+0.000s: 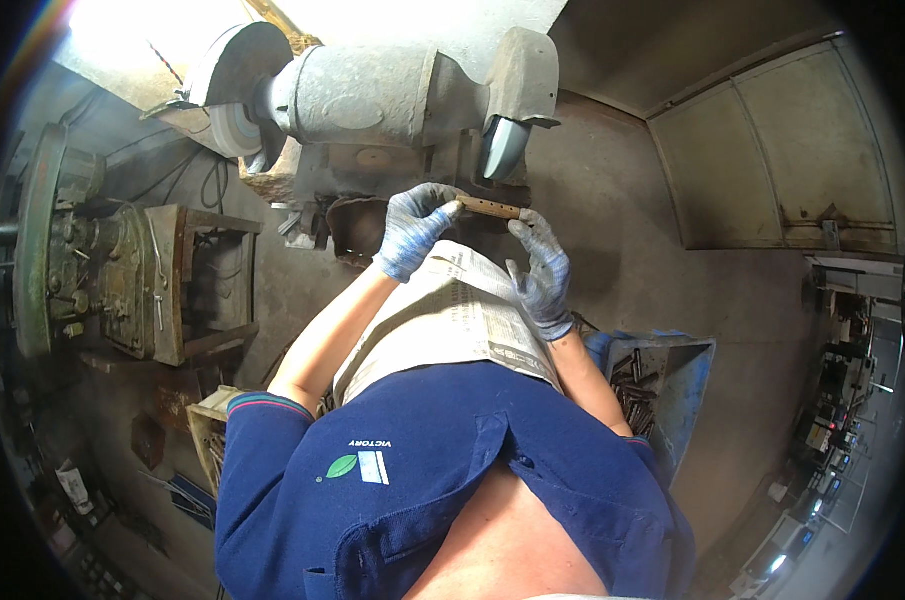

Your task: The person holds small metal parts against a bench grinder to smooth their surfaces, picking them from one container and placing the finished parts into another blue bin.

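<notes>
Between my two gloved hands is a narrow brownish metal bar with a row of small holes (488, 207), held level. My left hand (412, 230) pinches its left end between thumb and fingers. At the other end, my right hand (543, 275) grips it with the thumb and index finger, the remaining fingers loosely curled. Both gloves are grey-blue and dirty. Just beyond the bar stands a grey bench grinder (357, 95). Its right wheel (507, 148) is nearest to the bar, not touching it. A pale left wheel (234, 130) sits under its guard.
Newspaper sheets (452, 310) cover my lap. A blue-edged crate (694, 385) with several dark metal parts (634, 392) stands by my right elbow. Another box (207, 425) is by my left elbow. Heavy green machinery (102, 270) stands at the left, a metal cabinet (772, 150) at the far right.
</notes>
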The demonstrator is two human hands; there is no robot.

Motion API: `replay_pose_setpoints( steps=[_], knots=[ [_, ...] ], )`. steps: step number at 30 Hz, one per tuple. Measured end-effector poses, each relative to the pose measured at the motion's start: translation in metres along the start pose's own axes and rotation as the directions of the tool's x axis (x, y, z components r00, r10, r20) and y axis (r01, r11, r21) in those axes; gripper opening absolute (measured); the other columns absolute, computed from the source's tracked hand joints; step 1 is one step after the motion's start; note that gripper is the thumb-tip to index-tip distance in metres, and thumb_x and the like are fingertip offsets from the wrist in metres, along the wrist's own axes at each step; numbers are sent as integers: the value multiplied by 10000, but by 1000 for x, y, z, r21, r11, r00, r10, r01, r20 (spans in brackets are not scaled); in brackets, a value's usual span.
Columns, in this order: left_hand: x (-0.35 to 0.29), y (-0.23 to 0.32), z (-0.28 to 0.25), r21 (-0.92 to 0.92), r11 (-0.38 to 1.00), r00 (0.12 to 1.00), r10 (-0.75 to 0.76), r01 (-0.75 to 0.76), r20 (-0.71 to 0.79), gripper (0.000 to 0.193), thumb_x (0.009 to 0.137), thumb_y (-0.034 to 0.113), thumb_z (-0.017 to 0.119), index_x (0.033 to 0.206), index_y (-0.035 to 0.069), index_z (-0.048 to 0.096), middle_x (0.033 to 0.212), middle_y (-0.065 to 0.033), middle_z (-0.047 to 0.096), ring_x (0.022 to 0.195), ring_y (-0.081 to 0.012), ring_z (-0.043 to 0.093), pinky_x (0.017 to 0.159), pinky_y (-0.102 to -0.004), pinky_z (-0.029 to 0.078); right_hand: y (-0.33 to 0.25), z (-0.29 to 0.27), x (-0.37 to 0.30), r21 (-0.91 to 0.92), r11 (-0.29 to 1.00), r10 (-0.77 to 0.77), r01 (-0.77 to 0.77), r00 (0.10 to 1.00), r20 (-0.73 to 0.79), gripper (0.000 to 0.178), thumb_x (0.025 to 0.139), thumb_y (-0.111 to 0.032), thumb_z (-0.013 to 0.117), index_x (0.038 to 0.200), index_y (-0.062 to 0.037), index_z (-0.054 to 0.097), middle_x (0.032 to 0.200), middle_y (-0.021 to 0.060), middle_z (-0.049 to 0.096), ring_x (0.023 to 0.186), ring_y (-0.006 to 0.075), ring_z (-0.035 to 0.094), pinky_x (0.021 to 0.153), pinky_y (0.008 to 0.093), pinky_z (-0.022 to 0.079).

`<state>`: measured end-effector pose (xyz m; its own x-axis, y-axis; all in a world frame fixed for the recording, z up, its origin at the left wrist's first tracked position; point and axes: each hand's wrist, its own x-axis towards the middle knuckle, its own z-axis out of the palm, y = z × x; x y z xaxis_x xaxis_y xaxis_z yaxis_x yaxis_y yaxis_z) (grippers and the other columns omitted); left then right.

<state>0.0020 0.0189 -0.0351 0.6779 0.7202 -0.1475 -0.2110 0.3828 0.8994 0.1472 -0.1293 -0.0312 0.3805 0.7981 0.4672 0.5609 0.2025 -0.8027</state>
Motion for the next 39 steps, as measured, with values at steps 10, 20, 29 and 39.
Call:
replay_pose_setpoints(
  steps=[10,20,29,39],
  knots=[
    [36,-50,-5,8,998,997,-67,67,-34,74,863,44,596,894,-20,612,801,-58,636,699,-113,613,644,-247,532,53,3,1,-254,967,-36,30,999,-18,217,806,-22,617,1016,-23,672,1083,115,637,1078,250,573,943,322,433],
    [65,-67,17,-107,985,979,-147,132,-143,62,854,26,598,868,-32,613,786,-82,634,642,-167,621,591,-291,551,77,-2,12,91,960,271,-264,960,-76,167,813,6,633,976,-7,669,1000,91,660,937,164,620,826,267,479],
    [57,-49,-8,-38,985,945,-174,170,-277,107,884,88,570,829,13,624,710,-77,651,560,-138,622,443,-255,491,90,38,18,225,936,290,-270,955,-62,135,806,1,644,938,-3,670,911,92,666,848,154,637,735,251,495],
    [74,-72,15,-104,976,953,-212,194,-217,84,860,53,603,836,-23,630,732,-79,647,600,-151,621,514,-269,508,114,5,6,186,898,407,-399,913,-6,185,889,-61,558,1022,46,630,1017,125,643,944,187,613,882,306,480]
  ],
)
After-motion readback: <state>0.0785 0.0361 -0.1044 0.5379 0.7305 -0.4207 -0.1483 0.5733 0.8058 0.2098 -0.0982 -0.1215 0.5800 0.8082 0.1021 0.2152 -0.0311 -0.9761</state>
